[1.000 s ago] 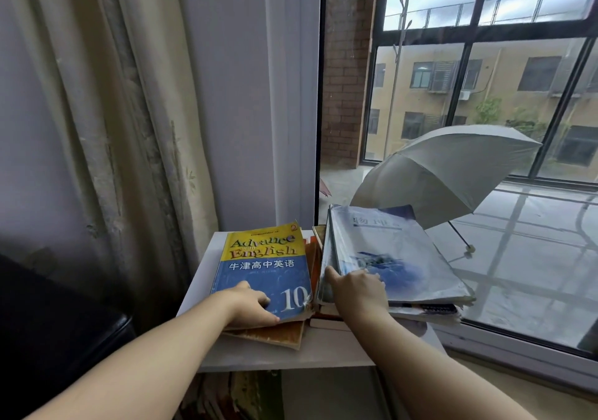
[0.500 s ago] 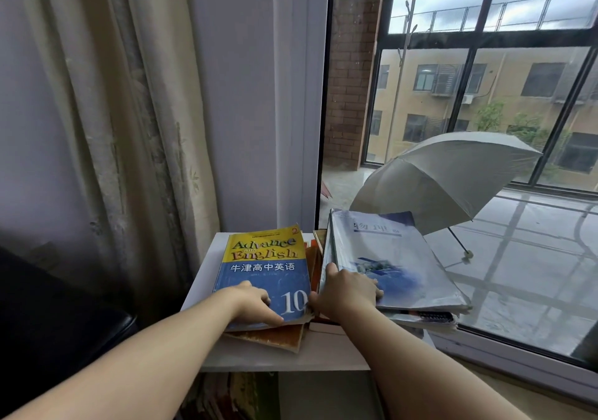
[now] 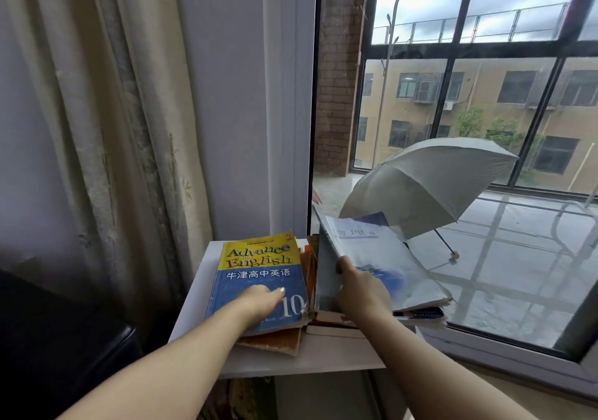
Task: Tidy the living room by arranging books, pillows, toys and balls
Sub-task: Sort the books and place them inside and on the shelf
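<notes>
A yellow and blue English textbook point(image 3: 259, 267) tops the left stack of books on a white shelf point(image 3: 200, 287). My left hand point(image 3: 259, 306) lies flat on its lower cover, fingers stretched out. To the right, a pale blue book point(image 3: 382, 264) is tilted up along its left edge. My right hand point(image 3: 359, 290) grips that raised edge, thumb on the underside. More books point(image 3: 420, 314) lie under it, and brown ones point(image 3: 275, 342) under the textbook.
A cream curtain point(image 3: 106, 128) hangs at the left beside a grey wall. A large window point(image 3: 485, 128) is at the right, with an open grey umbrella point(image 3: 427, 190) outside on a wet floor. A dark seat point(image 3: 58, 355) fills the lower left.
My right hand has lifted the left edge of the pale blue book, tilting it up. My left hand has flattened on the textbook. The view has moved closer.
</notes>
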Demonstrator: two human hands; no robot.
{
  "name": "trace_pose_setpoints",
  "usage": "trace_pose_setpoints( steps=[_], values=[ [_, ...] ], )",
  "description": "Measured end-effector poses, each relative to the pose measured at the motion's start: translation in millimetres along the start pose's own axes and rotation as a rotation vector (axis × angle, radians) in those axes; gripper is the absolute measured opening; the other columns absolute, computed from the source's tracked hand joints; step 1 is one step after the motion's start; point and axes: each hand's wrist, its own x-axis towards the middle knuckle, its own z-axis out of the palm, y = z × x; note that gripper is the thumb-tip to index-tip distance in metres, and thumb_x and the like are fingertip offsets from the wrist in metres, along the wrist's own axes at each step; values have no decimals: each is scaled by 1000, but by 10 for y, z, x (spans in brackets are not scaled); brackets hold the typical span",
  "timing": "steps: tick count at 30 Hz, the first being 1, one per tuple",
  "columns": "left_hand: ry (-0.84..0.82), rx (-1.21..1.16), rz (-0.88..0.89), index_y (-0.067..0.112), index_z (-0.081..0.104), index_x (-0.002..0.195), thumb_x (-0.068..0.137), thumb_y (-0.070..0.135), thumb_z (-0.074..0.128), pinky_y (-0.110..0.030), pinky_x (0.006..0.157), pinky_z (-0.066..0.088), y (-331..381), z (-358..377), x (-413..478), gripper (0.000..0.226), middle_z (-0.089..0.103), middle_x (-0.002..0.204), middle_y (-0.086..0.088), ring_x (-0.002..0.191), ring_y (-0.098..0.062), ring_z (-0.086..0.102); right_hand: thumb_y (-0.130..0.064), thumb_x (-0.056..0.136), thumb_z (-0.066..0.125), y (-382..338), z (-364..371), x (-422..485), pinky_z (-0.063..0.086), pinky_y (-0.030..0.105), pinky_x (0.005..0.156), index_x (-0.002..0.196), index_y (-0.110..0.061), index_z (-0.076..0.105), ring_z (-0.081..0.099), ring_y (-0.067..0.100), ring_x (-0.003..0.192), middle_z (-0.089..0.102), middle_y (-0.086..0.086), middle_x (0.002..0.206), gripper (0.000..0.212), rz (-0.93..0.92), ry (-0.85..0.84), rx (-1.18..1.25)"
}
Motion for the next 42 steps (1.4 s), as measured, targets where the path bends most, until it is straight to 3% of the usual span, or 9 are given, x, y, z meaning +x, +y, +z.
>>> trace_pose_setpoints(
  steps=[2, 8, 12, 14, 19, 27, 34, 37, 42],
  values=[
    [125, -141, 26, 11, 55, 122, 100, 32, 37, -28, 85, 42, 189, 88, -25, 36, 59, 122, -10, 102, -24, 55, 0, 92, 33, 85, -47, -16, 44, 33, 73, 128, -19, 38, 59, 32, 103, 61, 18, 115, 41, 54, 41, 119],
    [191, -388, 2, 3, 44, 131, 94, 14, 48, -28, 88, 42, 740, 336, -59, 39, 51, 130, -14, 116, -30, 50, -7, 96, 30, 221, -91, -77, 43, 33, 73, 131, -23, 36, 55, 29, 100, 53, 19, 120, 39, 104, 55, 364],
    [103, -660, -48, -3, 56, 112, 91, 20, 58, -30, 74, 54, 880, 335, -11, 31, 60, 100, -15, 87, -27, 60, -10, 98, 31, 267, -57, -52, 45, 37, 77, 143, -29, 21, 56, 29, 98, 55, 18, 116, 50, 102, 56, 381],
    [60, -522, -8, -3, 58, 100, 94, 15, 50, -23, 51, 51, 969, 288, -54, 21, 55, 79, -11, 65, -20, 57, -16, 99, 34, 286, -40, -44, 44, 37, 80, 148, -24, 7, 57, 29, 101, 59, 16, 116, 57, 116, 77, 366],
    [343, -245, 92, -1, 52, 116, 99, 11, 35, -35, 81, 47, 859, 178, -116, 28, 58, 115, -19, 104, -33, 57, -25, 101, 36, 171, -83, -143, 37, 29, 68, 124, -12, 41, 59, 33, 99, 64, 16, 107, 27, 98, 235, 444],
    [666, -772, -6, 12, 35, 66, 95, 12, 41, -28, 57, 30, 28, -155, -152, 29, 42, 70, -5, 66, -18, 39, -33, 101, 33, -504, 49, -222, 37, 28, 67, 121, -18, 45, 60, 29, 100, 65, 11, 109, 28, -134, 153, 350],
    [109, -894, -247, 4, 51, 70, 93, 4, 34, -33, 52, 52, -594, -369, -250, 29, 54, 64, -15, 54, -26, 53, -43, 98, 34, -974, 607, -104, 36, 35, 97, 137, -15, 38, 44, 30, 126, 50, 15, 136, 48, -216, -376, 75],
    [63, -821, -270, 3, 53, 79, 98, 19, 39, -33, 53, 51, -663, -450, -211, 28, 58, 70, -15, 57, -25, 56, -28, 98, 34, -1005, 728, -54, 30, 36, 103, 146, -16, 21, 39, 29, 130, 44, 17, 141, 51, -189, -387, 7],
    [-19, -640, -277, 0, 53, 78, 90, 8, 48, -35, 64, 48, -671, -505, -38, 15, 55, 70, -18, 58, -24, 54, -21, 93, 40, -926, 637, 130, 29, 42, 109, 143, -25, 28, 44, 28, 127, 50, 10, 136, 51, -180, -367, 37]
  ],
)
